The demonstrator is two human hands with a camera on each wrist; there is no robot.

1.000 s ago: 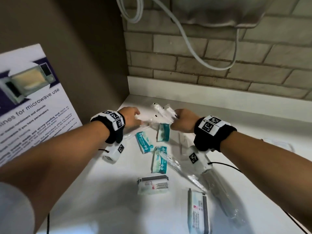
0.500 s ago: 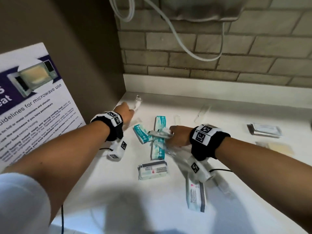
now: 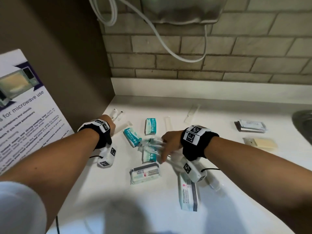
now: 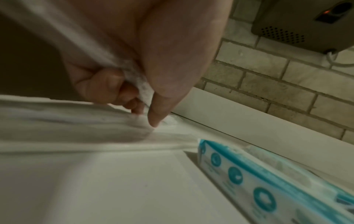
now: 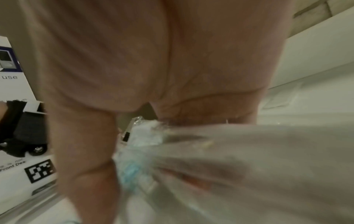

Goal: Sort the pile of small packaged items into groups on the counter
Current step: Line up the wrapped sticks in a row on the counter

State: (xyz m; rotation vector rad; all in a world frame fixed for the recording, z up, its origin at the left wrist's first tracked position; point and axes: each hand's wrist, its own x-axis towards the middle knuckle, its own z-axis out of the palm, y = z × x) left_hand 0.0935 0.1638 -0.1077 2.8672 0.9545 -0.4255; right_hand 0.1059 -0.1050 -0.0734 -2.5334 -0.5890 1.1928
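Small packets lie scattered on the white counter (image 3: 219, 149). My left hand (image 3: 109, 122) is at the back left corner and pinches a clear-wrapped white stick packet (image 3: 116, 114), seen between thumb and fingers in the left wrist view (image 4: 141, 84). My right hand (image 3: 168, 144) grips a bundle of clear-wrapped toothbrush-like packets (image 3: 150, 144) over the middle of the pile; the right wrist view shows them blurred (image 5: 172, 151). Teal packets (image 3: 132, 137), (image 3: 151, 126) lie between my hands. Two white packets with grey stripes (image 3: 145, 173), (image 3: 188, 193) lie nearer me.
A brick wall (image 3: 202, 56) and white upstand close the back. A brown side panel with a microwave notice (image 3: 22, 107) stands left. Clear flat packets (image 3: 192, 113) lie at the back, dark sachets (image 3: 251, 126) and a beige bar (image 3: 261, 143) at right, beside a sink rim (image 3: 303, 122).
My right hand has drawn back toward me from the back of the pile, carrying the clear packets. My left hand has reached further into the back left corner with its stick packet.
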